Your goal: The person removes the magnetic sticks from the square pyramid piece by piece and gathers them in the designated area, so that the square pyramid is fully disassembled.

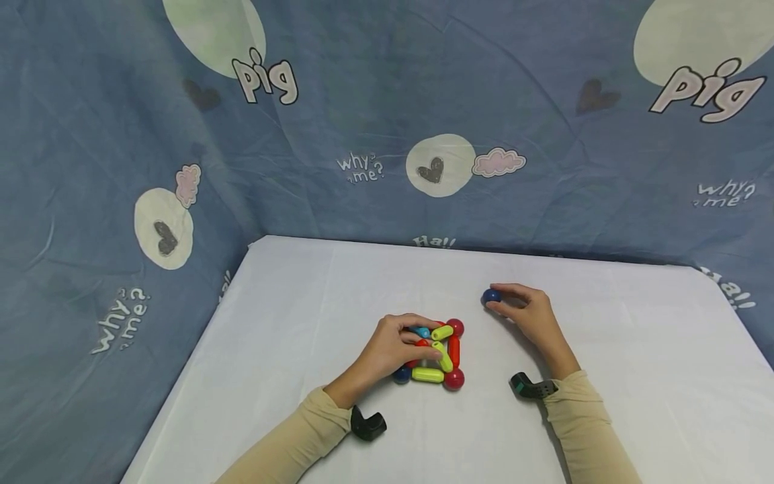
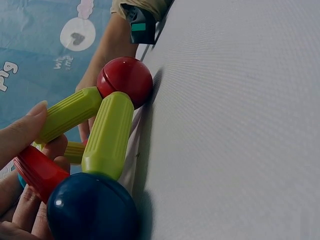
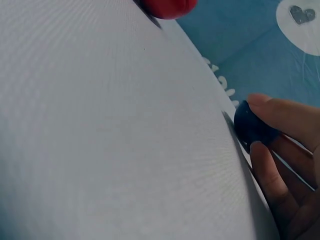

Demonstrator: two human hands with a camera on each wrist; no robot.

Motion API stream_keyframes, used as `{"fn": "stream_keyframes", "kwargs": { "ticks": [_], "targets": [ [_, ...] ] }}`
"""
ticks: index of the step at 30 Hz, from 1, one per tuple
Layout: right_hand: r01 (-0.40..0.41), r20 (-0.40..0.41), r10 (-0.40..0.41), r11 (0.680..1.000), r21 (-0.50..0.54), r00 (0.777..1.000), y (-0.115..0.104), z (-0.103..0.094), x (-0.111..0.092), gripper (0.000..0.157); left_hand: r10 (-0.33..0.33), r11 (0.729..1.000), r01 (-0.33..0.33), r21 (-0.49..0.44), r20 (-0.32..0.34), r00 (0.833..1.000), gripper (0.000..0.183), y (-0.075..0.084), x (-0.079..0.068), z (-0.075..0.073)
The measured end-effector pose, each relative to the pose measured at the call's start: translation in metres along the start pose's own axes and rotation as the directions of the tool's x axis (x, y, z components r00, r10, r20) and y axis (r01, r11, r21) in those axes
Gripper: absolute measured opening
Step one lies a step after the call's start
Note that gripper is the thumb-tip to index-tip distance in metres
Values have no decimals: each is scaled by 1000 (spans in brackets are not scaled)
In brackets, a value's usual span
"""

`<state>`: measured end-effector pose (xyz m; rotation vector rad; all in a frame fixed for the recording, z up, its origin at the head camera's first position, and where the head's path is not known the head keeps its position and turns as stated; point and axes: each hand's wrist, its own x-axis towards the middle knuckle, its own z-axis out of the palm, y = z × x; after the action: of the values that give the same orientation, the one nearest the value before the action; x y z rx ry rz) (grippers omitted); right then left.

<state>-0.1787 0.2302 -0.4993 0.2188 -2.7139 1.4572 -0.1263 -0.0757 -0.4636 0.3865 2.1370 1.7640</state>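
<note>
My left hand (image 1: 390, 346) grips a structure of toy building rods and balls on the white table, its thumb against a slanting yellow-green rod (image 2: 70, 115). At the structure's base, a yellow-green rod (image 1: 427, 375) runs between a dark blue ball (image 1: 402, 375) and a red ball (image 1: 454, 379). A red rod (image 1: 454, 352) links that ball to another red ball (image 1: 455, 327) behind. Another red rod (image 2: 40, 170) slants up from the dark blue ball. The fingers partly hide a light blue rod (image 1: 420, 332). Farther right, my right hand (image 1: 526, 309) pinches a separate blue ball (image 3: 252, 127) between thumb and fingertips, close to the tabletop.
A white cloth-covered table (image 1: 635, 336) spreads around both hands. Blue printed fabric (image 1: 375, 101) hangs behind and along the left side. Each wrist wears a dark camera band, the left one (image 1: 367, 425) low near the tabletop.
</note>
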Motion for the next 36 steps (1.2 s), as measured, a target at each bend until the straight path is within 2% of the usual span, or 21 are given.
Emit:
{"fn": "stream_keyframes", "kwargs": {
  "ticks": [8,13,15,17,19,20,22,25,27,29,31,36],
  "targets": [
    [-10,-4,10,1000,28,1000,3,1,2,43,7,1000,-7,-1,-3,1000,42,-2,0,-1],
    [-17,-5,17,999,44,1000,0,1,2,49,4,1000,-4,1,-9,1000,42,-1,-1,-2],
    [-19,-56,24,995,94,998,-2,0,2,51,4,1000,-4,2,-9,1000,42,-1,-1,-2],
    [12,-143,12,987,163,990,-8,-1,0,50,8,1000,-8,0,-3,1000,42,-1,-1,-2],
    [95,-216,-43,967,236,975,-18,-1,-4,47,12,1000,-12,-2,2,1000,42,0,-2,-1],
    [145,-229,-85,954,262,970,-23,0,-7,47,11,1000,-11,0,1,1000,43,0,-2,-1],
    [239,-176,-198,937,256,964,-35,4,-16,51,12,1000,-12,-5,3,1000,43,0,-1,-1],
    [298,62,-316,932,207,947,-46,14,-33,71,21,1000,-21,-6,1,1000,42,0,0,1],
    [290,221,-317,946,147,922,-50,23,-42,88,37,999,-37,0,6,999,43,0,1,1],
    [271,324,-286,958,91,902,-49,31,-49,102,52,998,-53,25,5,999,46,0,1,1],
    [253,371,-261,965,73,891,-47,39,-53,109,69,995,-69,69,2,998,55,0,-1,0],
    [269,379,-270,961,56,885,-44,48,-56,113,115,974,-106,202,-31,993,82,-1,-10,-9]
  ]
}}
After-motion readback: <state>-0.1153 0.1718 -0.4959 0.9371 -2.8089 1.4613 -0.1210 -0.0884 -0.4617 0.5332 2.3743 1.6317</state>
